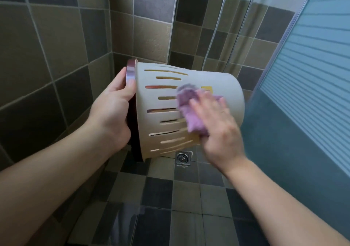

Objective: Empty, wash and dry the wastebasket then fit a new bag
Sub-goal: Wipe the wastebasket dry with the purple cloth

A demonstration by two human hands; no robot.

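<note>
**A:** You've got the wastebasket (189,101) off the floor and tipped on its side, rim to your left, base pointing right toward the frosted glass panel (312,65). It hangs in the air above the tiled floor (170,198), right over the floor drain (183,158).

**B:** And your left hand (111,111)?

**A:** It's clamped on the dark red rim ring (130,73). Your thumb lies over the outside of the ring, and the other fingers curl round the rim out of sight, inside the opening.

**B:** Right hand?

**A:** Your right hand (217,128) presses a purple cloth (191,109) flat against the slotted side wall. The fingers are spread and fairly straight over the cloth, and the hand is blurred. The thumb side hugs the cloth's lower corner, but you can't tell from here whether it's pinched or only pressed.

**B:** Anything on the basket itself?

**A:** A yellow sticker (206,88) shows just above your fingertips, partly covered by the cloth. The wall's long slots run from the rim toward the base.

**B:** Surroundings?

**A:** Brown and grey wall tiles (56,37) fill the corner behind the basket, and a shower hose (216,27) hangs down beyond it.
</note>
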